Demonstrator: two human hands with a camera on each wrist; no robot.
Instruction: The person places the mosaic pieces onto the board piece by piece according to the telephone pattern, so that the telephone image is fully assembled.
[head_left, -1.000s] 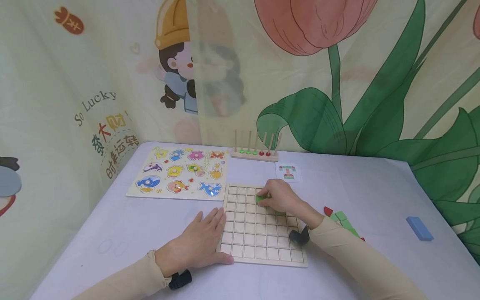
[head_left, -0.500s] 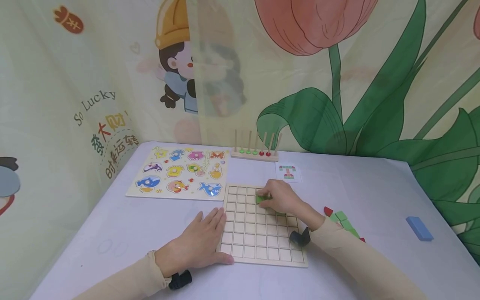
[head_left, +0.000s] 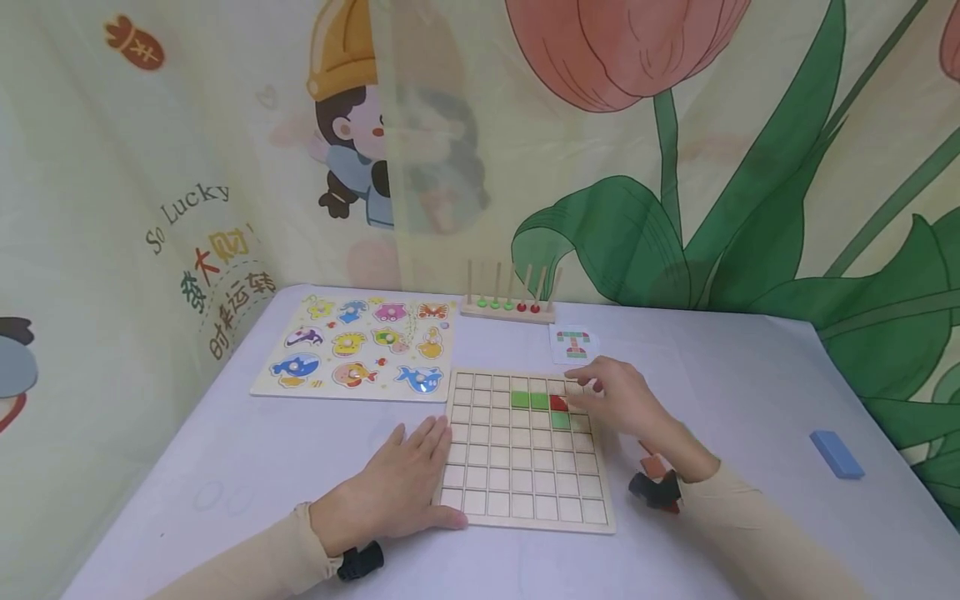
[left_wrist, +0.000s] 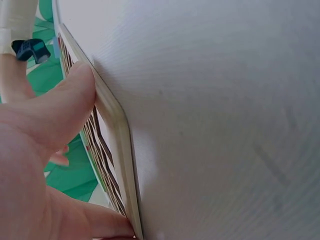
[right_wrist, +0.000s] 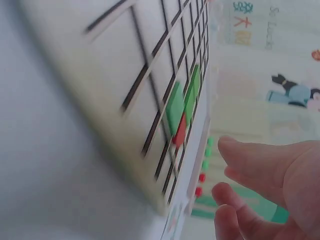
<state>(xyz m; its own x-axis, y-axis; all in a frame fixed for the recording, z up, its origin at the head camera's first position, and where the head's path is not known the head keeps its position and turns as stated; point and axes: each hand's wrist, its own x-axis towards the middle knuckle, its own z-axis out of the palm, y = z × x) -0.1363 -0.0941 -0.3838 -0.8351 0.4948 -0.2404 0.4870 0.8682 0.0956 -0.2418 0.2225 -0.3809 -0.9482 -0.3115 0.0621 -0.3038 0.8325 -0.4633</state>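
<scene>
A wooden grid board (head_left: 510, 482) lies on the table. My left hand (head_left: 390, 483) rests flat along its left edge, with the thumb at the front corner; in the left wrist view the thumb (left_wrist: 75, 95) presses on the frame. Two green square tiles (head_left: 529, 401) sit side by side in the grid, with a red tile (head_left: 558, 403) at their right and another green tile (head_left: 560, 421) in the row below. Over the board's back right corner is my right hand (head_left: 630, 408). Its thumb and fingers are apart with nothing between them in the right wrist view.
Loose tiles (head_left: 652, 465) lie right of the board, partly hidden by my right forearm. Behind the board are a pattern card (head_left: 574, 343) and a peg stand with beads (head_left: 508, 312). An animal puzzle (head_left: 356, 342) lies back left, a blue block (head_left: 836, 454) far right.
My right hand has let go of a green tile in the grid and moved right, exposing the green and red tiles. Its forearm now covers much of the loose pile. My left hand stays put.
</scene>
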